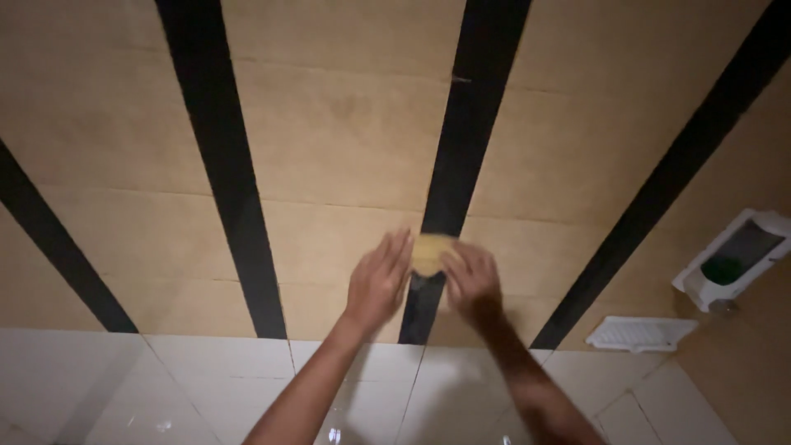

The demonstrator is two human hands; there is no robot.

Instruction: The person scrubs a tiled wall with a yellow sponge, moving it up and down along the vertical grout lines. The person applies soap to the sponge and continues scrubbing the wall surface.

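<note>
Right hand (471, 280) grips the yellow sponge (432, 250) on the black stripe (461, 148), left hand (377, 280) flat open; I'd say wall's (338, 124) mostly unscrubbed.

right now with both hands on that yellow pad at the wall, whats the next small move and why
Probably slide the pad down the black stripe: the left hand and right hand press it there, with stripe showing below.

- We see a small yellowish pad, perhaps a sponge or cloth (430, 250), just right of the frame's centre
- It lies pressed flat against the tan wall, over a black stripe
- Its edges are blurred, so we cannot tell its exact shape
</note>
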